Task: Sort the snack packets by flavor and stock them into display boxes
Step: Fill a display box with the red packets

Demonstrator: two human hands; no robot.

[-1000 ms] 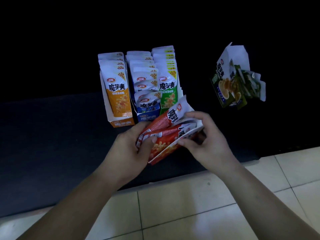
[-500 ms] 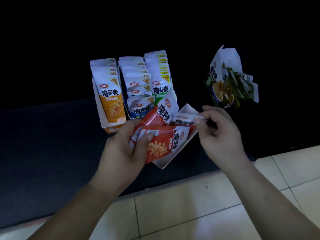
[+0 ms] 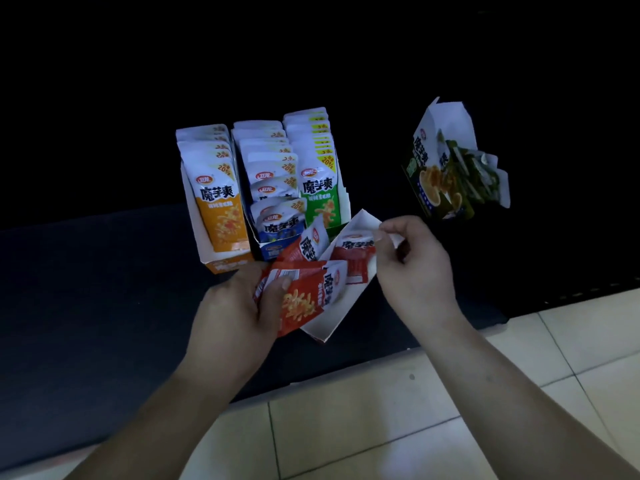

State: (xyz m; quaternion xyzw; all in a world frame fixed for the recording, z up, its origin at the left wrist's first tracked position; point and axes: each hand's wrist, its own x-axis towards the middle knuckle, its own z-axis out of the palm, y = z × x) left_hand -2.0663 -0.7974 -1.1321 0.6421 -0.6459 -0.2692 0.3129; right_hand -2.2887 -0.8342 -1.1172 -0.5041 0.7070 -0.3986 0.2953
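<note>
left hand (image 3: 235,306), thumb on top, grips a fan of red packets (image 3: 304,292); right hand (image 3: 412,271), fingers curled, pinches the white box (image 3: 349,299) flap at its upper corner.

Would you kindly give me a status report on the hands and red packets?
Left hand grips fanned red packets. Right hand pinches top of single red packet, seated in white box. Stocked boxes close behind, not blocking.

Right hand (image 3: 414,271): has drawn off to the right, away from the left hand's (image 3: 235,306) bundle (image 3: 301,296).
Red packet (image 3: 355,252): pulled out of that bundle, now pinched at its top, lying in the white box (image 3: 325,329).
</note>
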